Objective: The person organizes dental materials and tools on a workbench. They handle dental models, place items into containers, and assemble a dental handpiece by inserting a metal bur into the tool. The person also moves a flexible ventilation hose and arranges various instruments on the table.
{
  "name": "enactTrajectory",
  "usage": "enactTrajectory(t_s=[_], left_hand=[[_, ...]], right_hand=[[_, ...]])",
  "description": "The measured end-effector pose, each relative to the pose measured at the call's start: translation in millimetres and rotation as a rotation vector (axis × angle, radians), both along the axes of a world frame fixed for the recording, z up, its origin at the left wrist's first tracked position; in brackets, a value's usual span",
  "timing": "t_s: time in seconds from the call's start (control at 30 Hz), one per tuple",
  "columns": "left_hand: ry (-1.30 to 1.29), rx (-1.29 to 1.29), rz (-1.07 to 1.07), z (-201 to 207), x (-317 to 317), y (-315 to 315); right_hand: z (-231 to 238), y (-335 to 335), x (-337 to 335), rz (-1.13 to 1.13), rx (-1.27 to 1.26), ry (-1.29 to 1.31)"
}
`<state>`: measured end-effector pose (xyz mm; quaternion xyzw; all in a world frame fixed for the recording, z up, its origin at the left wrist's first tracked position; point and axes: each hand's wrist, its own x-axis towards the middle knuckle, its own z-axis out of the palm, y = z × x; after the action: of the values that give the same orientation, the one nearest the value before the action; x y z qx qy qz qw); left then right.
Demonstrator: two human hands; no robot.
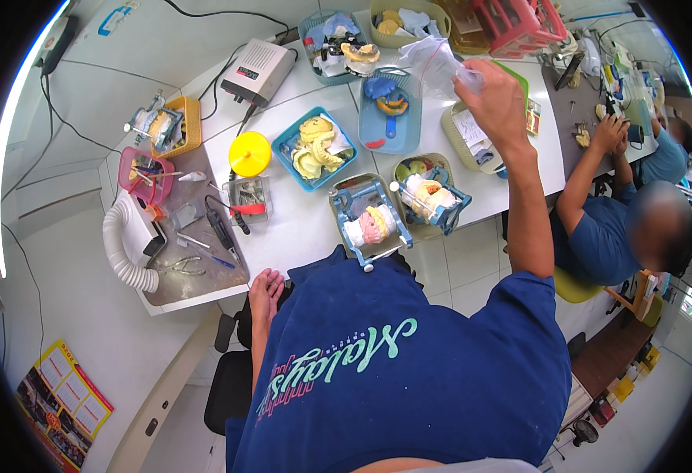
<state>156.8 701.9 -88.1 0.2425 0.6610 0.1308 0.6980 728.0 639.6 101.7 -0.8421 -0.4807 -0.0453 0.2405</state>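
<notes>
My right hand (492,98) reaches across the far side of the table, its fingers closed on a crumpled clear plastic bag (431,61). The bag hangs over a blue basket (409,135) that holds a blue impression tray with orange material. Down at the table's near edge rests my left hand (266,293), fingers loosely stretched and holding nothing. Close in front of my body, a blue articulator (399,236) with a pink-and-white dental model lies in a basket. To its right, another articulator (450,206) carries a cream-coloured model.
A blue basket of yellow casts (348,158) and a yellow round container (250,154) stand mid-table. Farther left are a control box (257,72), a handpiece (221,229) and a white suction hose (116,244). A co-worker (598,229) sits at the right.
</notes>
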Motion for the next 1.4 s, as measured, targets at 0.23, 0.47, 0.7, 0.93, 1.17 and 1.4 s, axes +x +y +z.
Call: enactTrajectory(t_s=[0.23,0.47,0.7,0.93,1.17,1.4], left_hand=[[0.022,0.002,-0.007,-1,2,0],[-0.018,0.027,-0.001,9,8,-3],[-0.041,0.038,0.011,13,6,-9],[-0.087,0.05,-0.004,9,-4,-13],[-0.105,0.058,-0.001,-2,-16,-12],[-0.112,0.06,-0.01,-3,-17,-11]], right_hand=[[-9,1,0,0.046,-0.014,0.018],[-53,25,-29,0.111,-0.258,0.097],[-85,40,-44,0.137,-0.493,0.084],[-66,35,-39,0.091,-0.535,0.109],[-57,29,-36,0.083,-0.454,0.106],[-66,42,-43,0.221,-0.397,-0.043]])
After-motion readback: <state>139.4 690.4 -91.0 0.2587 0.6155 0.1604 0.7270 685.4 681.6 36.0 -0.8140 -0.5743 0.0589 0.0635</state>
